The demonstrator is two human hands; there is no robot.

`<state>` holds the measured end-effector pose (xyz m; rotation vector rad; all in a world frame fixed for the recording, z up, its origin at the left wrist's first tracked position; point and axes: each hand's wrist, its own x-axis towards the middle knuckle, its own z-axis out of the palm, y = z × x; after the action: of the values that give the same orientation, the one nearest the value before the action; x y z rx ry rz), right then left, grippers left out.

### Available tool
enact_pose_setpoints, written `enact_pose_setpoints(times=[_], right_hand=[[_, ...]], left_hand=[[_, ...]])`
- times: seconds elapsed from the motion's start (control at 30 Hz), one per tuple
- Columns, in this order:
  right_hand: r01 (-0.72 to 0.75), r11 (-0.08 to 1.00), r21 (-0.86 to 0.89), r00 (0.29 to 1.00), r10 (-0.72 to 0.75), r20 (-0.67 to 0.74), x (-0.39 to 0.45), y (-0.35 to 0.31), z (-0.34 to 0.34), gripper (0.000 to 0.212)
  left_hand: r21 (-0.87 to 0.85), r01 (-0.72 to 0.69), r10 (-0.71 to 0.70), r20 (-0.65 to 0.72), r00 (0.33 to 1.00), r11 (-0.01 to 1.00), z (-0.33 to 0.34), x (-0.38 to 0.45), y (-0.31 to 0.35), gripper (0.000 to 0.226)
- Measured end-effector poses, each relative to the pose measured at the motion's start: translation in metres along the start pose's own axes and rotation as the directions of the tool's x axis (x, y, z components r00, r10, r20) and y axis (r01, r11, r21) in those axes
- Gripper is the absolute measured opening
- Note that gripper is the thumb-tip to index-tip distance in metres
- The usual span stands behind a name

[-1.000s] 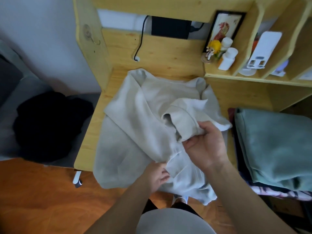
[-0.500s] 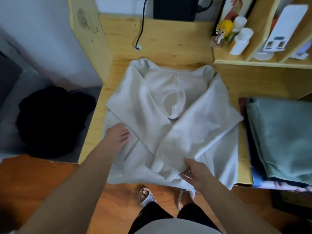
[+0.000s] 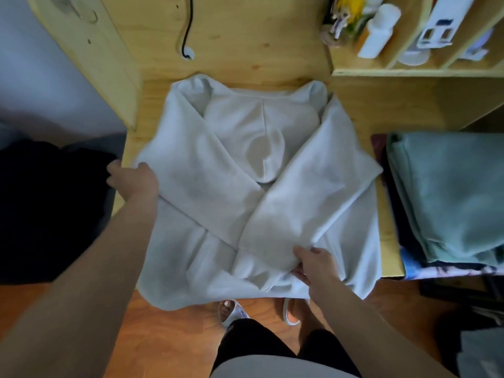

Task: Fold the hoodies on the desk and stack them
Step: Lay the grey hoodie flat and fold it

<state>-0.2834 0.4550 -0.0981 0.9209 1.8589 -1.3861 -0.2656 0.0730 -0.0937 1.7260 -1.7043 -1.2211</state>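
A light grey hoodie (image 3: 218,186) lies spread on the wooden desk (image 3: 354,110), its hood folded down the middle and both sleeves crossed over the body. Its hem hangs over the desk's front edge. My left hand (image 3: 133,181) grips the hoodie's left edge where the left sleeve folds in. My right hand (image 3: 313,264) pinches the cuff end of the right sleeve near the hem. A stack of folded hoodies, a green one (image 3: 450,195) on top, sits at the right end of the desk.
A shelf unit (image 3: 409,69) with a white bottle (image 3: 377,31) and small items stands at the back right. A black cable (image 3: 186,28) hangs down the back panel. A dark garment (image 3: 51,208) lies on a surface left of the desk. My feet in sandals show below the hem.
The right sleeve went from held up to laid across the body. My left hand slid out to the hoodie's left edge and took hold; my right hand stayed at the cuff.
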Motion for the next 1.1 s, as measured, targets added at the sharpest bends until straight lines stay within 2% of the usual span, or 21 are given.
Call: enact_pose_setpoints(times=[0.03, 0.07, 0.1, 0.13, 0.17, 0.23, 0.33, 0.4, 0.47, 0.53, 0.6, 0.63, 0.67, 0.73, 0.77, 0.83, 0.9, 0.97, 1.03, 1.07, 1.1], right_hand=[[0.003, 1.0, 0.001, 1.0, -0.003, -0.016, 0.0, 0.001, -0.001, 0.029], [0.003, 1.0, 0.006, 1.0, -0.003, -0.024, -0.001, 0.002, -0.001, 0.027], [-0.004, 1.0, 0.014, 1.0, 0.004, -0.028, -0.002, 0.003, -0.002, 0.024], [-0.009, 0.999, 0.037, 1.0, 0.009, -0.025, -0.004, 0.003, -0.003, 0.02], [-0.015, 0.999, 0.04, 1.0, 0.016, -0.018, -0.006, 0.003, -0.005, 0.016], [-0.025, 1.0, -0.003, 0.999, 0.025, 0.03, -0.01, -0.001, -0.008, 0.013], [-0.016, 0.984, -0.179, 0.989, 0.043, 0.144, -0.01, -0.015, -0.019, 0.005], [0.019, 0.979, -0.203, 0.991, 0.008, 0.132, -0.001, -0.031, -0.03, 0.006], [0.051, 0.989, -0.137, 0.993, -0.037, 0.108, 0.009, -0.055, -0.041, 0.01], [0.053, 0.995, -0.08, 0.997, -0.049, 0.061, 0.022, -0.086, -0.05, 0.012], [0.065, 0.995, -0.073, 0.997, -0.062, 0.044, 0.039, -0.113, -0.055, 0.012], [0.095, 0.989, -0.112, 0.995, -0.093, 0.019, 0.049, -0.123, -0.055, 0.01], [0.154, 0.959, -0.238, 0.986, -0.164, -0.02, 0.057, -0.131, -0.054, 0.005], [0.261, 0.757, -0.6, 0.935, -0.352, -0.038, 0.069, -0.139, -0.057, 0.035], [0.315, 0.625, -0.714, 0.901, -0.433, 0.018, 0.071, -0.14, -0.057, 0.05], [0.392, 0.478, -0.786, 0.879, -0.447, 0.167, 0.074, -0.137, -0.058, 0.068], [0.421, 0.429, -0.799, 0.881, -0.401, 0.249, 0.083, -0.13, -0.061, 0.077], [0.448, 0.399, -0.8, 0.871, -0.398, 0.289, 0.09, -0.128, -0.067, 0.081], [0.46, 0.415, -0.785, 0.868, -0.397, 0.299, 0.094, -0.128, -0.071, 0.08], [0.47, 0.411, -0.781, 0.863, -0.401, 0.308, 0.095, -0.127, -0.072, 0.08], [0.48, 0.4, -0.781, 0.857, -0.406, 0.318, 0.095, -0.127, -0.072, 0.08]], left_hand=[[0.116, -0.191, 0.187, 0.042, 0.981, 0.975, 0.009, -0.021, -0.004, 0.042], [0.2, -0.403, 0.38, 0.146, 0.914, 0.893, 0.016, -0.044, -0.007, 0.051], [0.249, -0.606, 0.546, 0.272, 0.793, 0.756, 0.025, -0.066, -0.016, 0.054], [0.289, -0.755, 0.647, 0.393, 0.654, 0.588, 0.034, -0.084, -0.029, 0.056], [0.314, -0.844, 0.683, 0.495, 0.537, 0.435, 0.046, -0.097, -0.044, 0.059], [0.39, -0.879, 0.559, 0.679, 0.477, 0.275, 0.063, -0.113, -0.064, 0.064], [0.471, -0.848, 0.4, 0.748, 0.531, 0.245, 0.079, -0.12, -0.06, 0.066], [0.541, -0.805, 0.277, 0.757, 0.592, 0.242, 0.08, -0.125, -0.038, 0.064], [0.543, -0.798, 0.367, 0.708, 0.603, 0.262, 0.071, -0.143, -0.02, 0.05], [0.482, -0.8, 0.424, 0.68, 0.598, 0.356, 0.063, -0.165, -0.017, 0.034], [0.421, -0.79, 0.383, 0.708, 0.593, 0.446, 0.064, -0.183, -0.02, 0.041], [0.426, -0.793, 0.389, 0.706, 0.592, 0.435, 0.069, -0.186, -0.019, 0.049], [0.435, -0.809, 0.427, 0.693, 0.581, 0.396, 0.076, -0.184, -0.015, 0.055], [0.477, -0.836, 0.5, 0.673, 0.546, 0.271, 0.092, -0.172, -0.006, 0.061], [0.515, -0.829, 0.512, 0.663, 0.546, 0.217, 0.098, -0.165, 0.001, 0.06], [0.603, -0.781, 0.425, 0.672, 0.606, 0.161, 0.103, -0.15, 0.02, 0.054], [0.646, -0.758, 0.284, 0.714, 0.64, 0.085, 0.105, -0.139, 0.038, 0.045], [0.655, -0.755, 0.277, 0.722, 0.634, 0.02, 0.103, -0.137, 0.055, 0.035], [0.664, -0.747, 0.327, 0.697, 0.638, 0.042, 0.1, -0.14, 0.065, 0.034], [0.66, -0.744, 0.333, 0.682, 0.651, 0.103, 0.1, -0.14, 0.065, 0.038], [0.642, -0.737, 0.31, 0.671, 0.673, 0.209, 0.101, -0.141, 0.061, 0.046]])
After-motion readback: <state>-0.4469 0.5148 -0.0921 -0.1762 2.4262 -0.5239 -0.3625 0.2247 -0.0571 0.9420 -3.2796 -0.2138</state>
